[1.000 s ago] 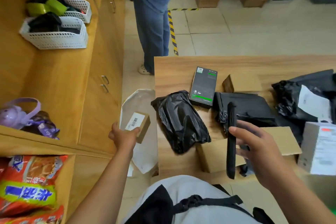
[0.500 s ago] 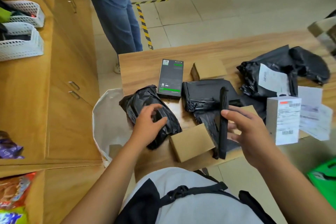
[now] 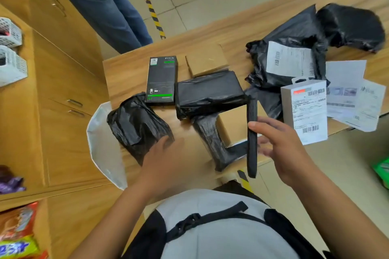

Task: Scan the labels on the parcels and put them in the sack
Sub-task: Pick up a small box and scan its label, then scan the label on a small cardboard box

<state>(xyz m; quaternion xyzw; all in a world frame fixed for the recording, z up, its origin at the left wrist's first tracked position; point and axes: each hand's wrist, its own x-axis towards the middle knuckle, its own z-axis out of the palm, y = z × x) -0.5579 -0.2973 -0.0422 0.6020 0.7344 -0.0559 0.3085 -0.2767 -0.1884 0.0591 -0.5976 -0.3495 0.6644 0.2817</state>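
My right hand (image 3: 282, 149) grips a black handheld scanner (image 3: 252, 136), held edge-on above the table's near edge. My left hand (image 3: 166, 157) hovers with fingers apart and nothing in it, right beside a black bag parcel (image 3: 136, 126). The white sack (image 3: 101, 143) hangs open off the table's left end. On the table lie a black-and-green box (image 3: 161, 80), a small brown box (image 3: 206, 62), a flat black parcel (image 3: 210, 94), a black wrapped parcel (image 3: 214, 143) over a brown carton (image 3: 233, 124), a white labelled box (image 3: 305, 111) and a big black bag with a label (image 3: 290, 57).
Another black bag (image 3: 353, 27) and loose papers (image 3: 353, 94) lie at the table's right. A person in jeans (image 3: 101, 0) stands beyond the far left corner. Wooden cabinets (image 3: 63, 69) with white baskets (image 3: 10, 52) line the left. Snack packets (image 3: 19, 237) sit at bottom left.
A second ago my left hand held a small labelled box over the sack. That box is gone from it. The hand came back, touched the black bag parcel, and now hovers beside it.
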